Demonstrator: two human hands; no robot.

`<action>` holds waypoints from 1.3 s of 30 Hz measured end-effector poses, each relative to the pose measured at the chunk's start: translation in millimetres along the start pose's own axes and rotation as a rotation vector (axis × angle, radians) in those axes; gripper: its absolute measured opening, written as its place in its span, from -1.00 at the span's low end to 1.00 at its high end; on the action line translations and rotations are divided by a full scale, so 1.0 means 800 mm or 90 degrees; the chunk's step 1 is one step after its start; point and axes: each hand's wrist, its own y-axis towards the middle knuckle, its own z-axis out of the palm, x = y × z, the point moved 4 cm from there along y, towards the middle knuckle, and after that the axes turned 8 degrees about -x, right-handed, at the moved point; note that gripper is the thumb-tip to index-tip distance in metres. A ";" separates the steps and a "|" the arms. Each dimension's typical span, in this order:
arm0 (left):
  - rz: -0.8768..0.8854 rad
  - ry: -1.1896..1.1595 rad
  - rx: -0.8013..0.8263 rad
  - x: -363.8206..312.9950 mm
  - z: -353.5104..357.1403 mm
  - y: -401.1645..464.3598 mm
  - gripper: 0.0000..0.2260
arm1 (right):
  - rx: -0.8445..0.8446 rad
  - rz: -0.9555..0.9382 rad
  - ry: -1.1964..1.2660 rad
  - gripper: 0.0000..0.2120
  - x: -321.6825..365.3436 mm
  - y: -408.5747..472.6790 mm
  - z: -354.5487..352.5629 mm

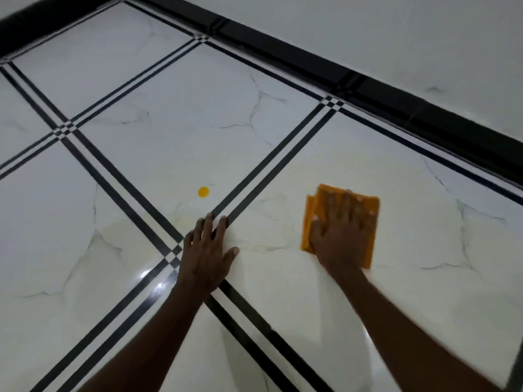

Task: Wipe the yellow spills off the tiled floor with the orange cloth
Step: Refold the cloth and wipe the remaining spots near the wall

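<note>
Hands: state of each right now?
Left hand: open, flat on the floor, holding nothing.
Right hand: open, palm pressing the orange cloth to the floor, not gripping it.

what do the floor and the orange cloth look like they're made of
Floor: probably glazed ceramic or porcelain tile printed as marble; it is glossy, with bright glare spots, grey veins and black border lines. Orange cloth: soft folded fabric, possibly microfibre; it looks matte, with layered edges under the right hand.
</note>
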 end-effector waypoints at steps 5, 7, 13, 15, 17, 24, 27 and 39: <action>-0.099 -0.040 0.007 0.031 -0.003 -0.011 -0.20 | 0.058 -0.122 0.018 -0.27 0.107 -0.080 0.008; -0.128 -0.049 0.018 0.049 -0.006 -0.009 -0.23 | 0.074 -0.250 0.049 -0.30 0.158 -0.055 0.023; -0.160 -0.031 0.082 0.102 -0.013 0.008 -0.05 | 0.062 -0.259 -0.002 -0.30 0.123 0.038 0.036; -0.130 -0.025 0.166 0.109 -0.011 0.008 0.11 | 0.065 -0.214 -0.016 -0.29 0.144 0.072 0.041; -0.087 -0.027 0.234 0.112 -0.018 0.009 0.20 | 0.081 -0.262 0.015 -0.28 0.207 0.091 0.050; -0.192 -0.052 0.125 0.150 -0.022 -0.037 0.19 | 0.154 -0.596 0.058 -0.34 0.312 -0.062 0.058; -0.192 -0.071 0.107 0.155 -0.012 -0.040 0.21 | 0.140 -0.594 0.055 -0.35 0.242 -0.052 0.047; -0.249 -0.112 0.085 0.186 -0.015 -0.066 0.25 | 0.146 -0.657 0.111 -0.37 0.351 -0.096 0.063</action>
